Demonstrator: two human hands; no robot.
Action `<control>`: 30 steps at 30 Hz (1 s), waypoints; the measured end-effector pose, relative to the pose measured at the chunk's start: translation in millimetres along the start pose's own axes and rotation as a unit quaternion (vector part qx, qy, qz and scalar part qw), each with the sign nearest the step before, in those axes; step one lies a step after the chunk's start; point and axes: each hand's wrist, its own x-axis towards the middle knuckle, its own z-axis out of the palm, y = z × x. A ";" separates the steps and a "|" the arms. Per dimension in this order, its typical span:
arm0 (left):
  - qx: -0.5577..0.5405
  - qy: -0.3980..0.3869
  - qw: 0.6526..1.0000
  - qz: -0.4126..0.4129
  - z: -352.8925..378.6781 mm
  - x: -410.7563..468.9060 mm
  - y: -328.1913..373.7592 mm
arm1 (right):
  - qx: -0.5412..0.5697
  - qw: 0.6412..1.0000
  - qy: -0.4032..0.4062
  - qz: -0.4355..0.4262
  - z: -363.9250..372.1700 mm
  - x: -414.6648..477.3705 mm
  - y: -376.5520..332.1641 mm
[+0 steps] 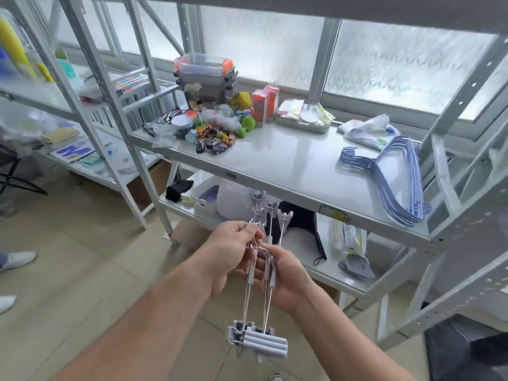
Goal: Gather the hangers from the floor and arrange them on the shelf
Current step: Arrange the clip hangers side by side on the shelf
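A bundle of grey clip hangers [264, 273] with metal rods and plastic clips is held in both hands, in front of the white metal shelf [288, 166]. My left hand [228, 248] pinches the metal hooks at the bundle's middle. My right hand [288, 279] cups the rods from the right side. One set of clips points up toward the shelf edge, the other hangs low near my forearms. A stack of blue wire hangers [395, 180] lies flat on the right end of the middle shelf board.
Toys, candy, boxes and stacked plastic containers [206, 70] crowd the shelf's left and back. White bags [368, 130] lie behind the blue hangers. Bags and a black item sit on the lower board. A second rack [68, 111] stands left. Someone's shoes [16, 261] are on the tiled floor.
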 end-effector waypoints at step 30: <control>-0.122 0.005 0.987 -0.105 -69.1 470.7 111.4 | -0.202 0.908 0.344 -0.124 51.8 324.8 -308.0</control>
